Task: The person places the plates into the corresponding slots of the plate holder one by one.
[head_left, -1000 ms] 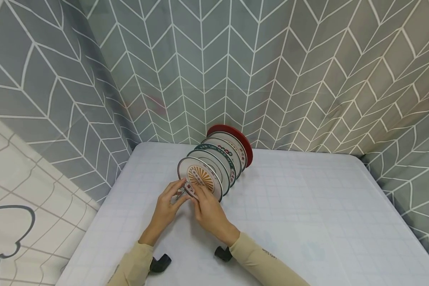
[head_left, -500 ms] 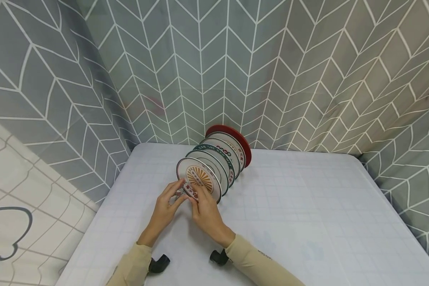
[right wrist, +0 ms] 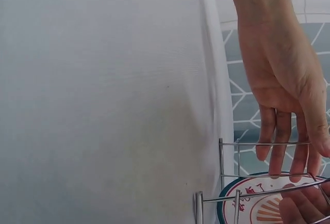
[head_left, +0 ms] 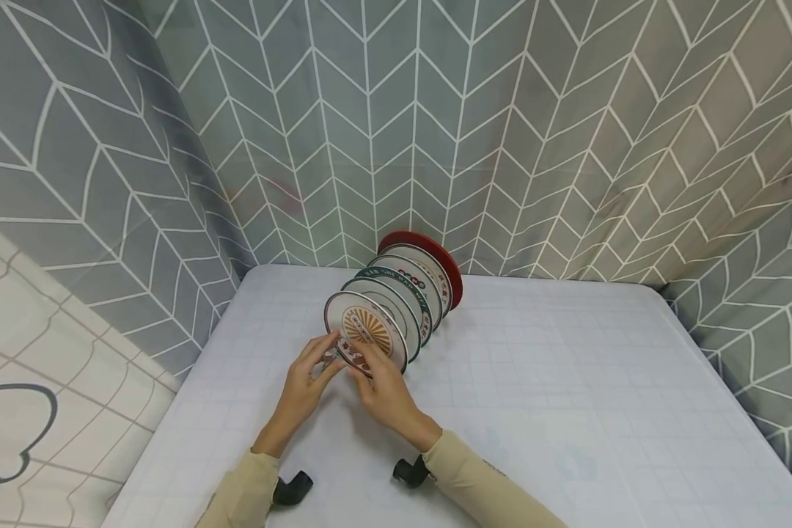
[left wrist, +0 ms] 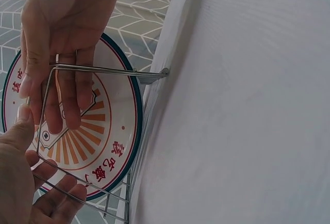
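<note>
A row of round white plates stands on edge in a wire plate rack point(left wrist: 103, 70) on the table. The front plate point(head_left: 372, 330) bears an orange sunburst and red characters. At the rack's near end, my left hand point(head_left: 303, 381) holds the wire frame from the left, thumb above and fingers along the side wires. My right hand point(head_left: 386, 392) holds the same end from the right. Its fingers lie between the front wire and the plate face, its thumb outside the wire. Both thumb tips nearly meet in the left wrist view. The plates hide most of the rack.
A dark red disc point(head_left: 458, 282) stands at the back of the row, near the patterned curtain point(head_left: 501, 147). A white cloth covers the table point(head_left: 567, 403). Two black wrist-worn pieces, such as the left one point(head_left: 293, 489), show beneath the sleeves.
My right hand and forearm have shifted very slightly to the right over the last half second, its knuckles a little more arched. My left hand, the plates and the rack look unmoved.
</note>
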Available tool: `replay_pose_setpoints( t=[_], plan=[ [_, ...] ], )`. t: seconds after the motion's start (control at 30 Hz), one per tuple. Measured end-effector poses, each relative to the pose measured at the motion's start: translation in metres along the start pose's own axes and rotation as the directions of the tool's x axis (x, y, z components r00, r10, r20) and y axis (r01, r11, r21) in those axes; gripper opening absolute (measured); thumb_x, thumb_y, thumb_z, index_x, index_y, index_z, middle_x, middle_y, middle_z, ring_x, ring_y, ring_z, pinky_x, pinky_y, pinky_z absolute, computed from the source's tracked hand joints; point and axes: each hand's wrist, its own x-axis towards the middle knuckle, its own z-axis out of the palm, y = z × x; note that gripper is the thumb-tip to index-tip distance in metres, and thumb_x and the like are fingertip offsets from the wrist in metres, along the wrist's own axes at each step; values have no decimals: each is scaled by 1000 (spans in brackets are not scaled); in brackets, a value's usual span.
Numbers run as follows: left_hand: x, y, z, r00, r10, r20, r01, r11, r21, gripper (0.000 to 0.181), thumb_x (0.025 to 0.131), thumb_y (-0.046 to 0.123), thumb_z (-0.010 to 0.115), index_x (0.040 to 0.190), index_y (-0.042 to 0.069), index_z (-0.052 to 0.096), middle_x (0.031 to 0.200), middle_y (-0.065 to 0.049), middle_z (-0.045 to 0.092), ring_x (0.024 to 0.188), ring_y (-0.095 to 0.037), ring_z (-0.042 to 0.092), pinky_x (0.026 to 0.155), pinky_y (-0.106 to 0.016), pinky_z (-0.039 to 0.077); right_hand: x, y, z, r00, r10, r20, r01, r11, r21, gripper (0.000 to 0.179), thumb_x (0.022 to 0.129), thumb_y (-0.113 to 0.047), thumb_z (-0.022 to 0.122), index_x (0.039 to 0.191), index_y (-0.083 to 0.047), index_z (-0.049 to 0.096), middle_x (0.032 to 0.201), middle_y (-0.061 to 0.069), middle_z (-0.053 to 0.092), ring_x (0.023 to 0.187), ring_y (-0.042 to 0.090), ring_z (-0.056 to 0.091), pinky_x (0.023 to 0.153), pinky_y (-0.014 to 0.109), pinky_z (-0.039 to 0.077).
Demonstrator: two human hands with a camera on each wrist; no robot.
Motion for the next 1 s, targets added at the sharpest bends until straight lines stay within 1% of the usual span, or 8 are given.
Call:
replay_pose_setpoints(
  t=[0.13, 0.33, 0.4, 0.57, 0.7, 0.83, 1.0],
  plan=[
    [-1, -1, 0, 1000, 3, -1, -3, 1000, -2, 51, 86, -3, 68, 134, -9, 52, 128, -26, 58, 115, -41, 58, 89, -43, 55, -1, -1, -2, 1000, 16, 17, -17, 999, 39, 48, 95, -6, 62, 140, 2, 48, 130, 21, 58, 107, 31, 65, 89, 38, 58],
    [-1, 2, 0, 1000, 10, -9, -10, 1000, -1, 51, 85, -5, 68, 134, -10, 53, 126, -27, 58, 112, -43, 58, 88, -31, 55, -1, -1, -3, 1000, 16, 22, -18, 997, 69, 48, 95, -5, 61, 140, 2, 48, 132, 20, 57, 107, 32, 65, 89, 40, 58],
    [0, 2, 1, 1000, 9, -9, -9, 1000, -1, 51, 85, -5, 68, 133, -10, 53, 126, -27, 58, 112, -43, 59, 88, -30, 55, -1, -1, -3, 1000, 15, 22, -17, 998, 65, 48, 94, -5, 62, 140, 2, 48, 133, 20, 57, 107, 32, 65, 89, 40, 58],
    [0, 1, 2, 1000, -11, -9, 11, 1000, 6, 50, 86, -3, 68, 134, -9, 53, 127, -27, 58, 113, -43, 59, 88, -34, 55, 0, 0, -5, 1000, 13, 28, -15, 997, 76, 49, 94, -4, 62, 140, 2, 48, 135, 20, 57, 107, 34, 65, 88, 43, 57],
    [-1, -1, 3, 1000, -20, -18, 20, 1000, -10, 50, 85, -4, 69, 133, -10, 54, 126, -27, 58, 111, -43, 59, 88, -30, 55, 0, 2, -8, 999, 2, 50, -6, 997, 80, 48, 94, -5, 61, 140, 2, 48, 135, 19, 57, 107, 35, 66, 89, 41, 57],
    [-1, 1, 6, 999, 10, -40, -11, 1000, -15, 50, 81, -6, 71, 129, -11, 56, 123, -26, 60, 104, -43, 60, 83, -26, 56, -1, 5, -14, 996, -13, 89, 7, 997, 73, 50, 93, -3, 62, 141, 0, 48, 136, 16, 57, 108, 32, 66, 90, 38, 57],
    [-2, 5, 11, 995, 62, -73, -60, 998, 25, 50, 77, -6, 75, 124, -11, 60, 118, -25, 63, 93, -38, 63, 78, -24, 57, -4, 9, -25, 990, -28, 140, 18, 997, 71, 50, 93, -2, 63, 141, -2, 49, 140, 13, 56, 116, 30, 63, 92, 37, 56]
  ],
)
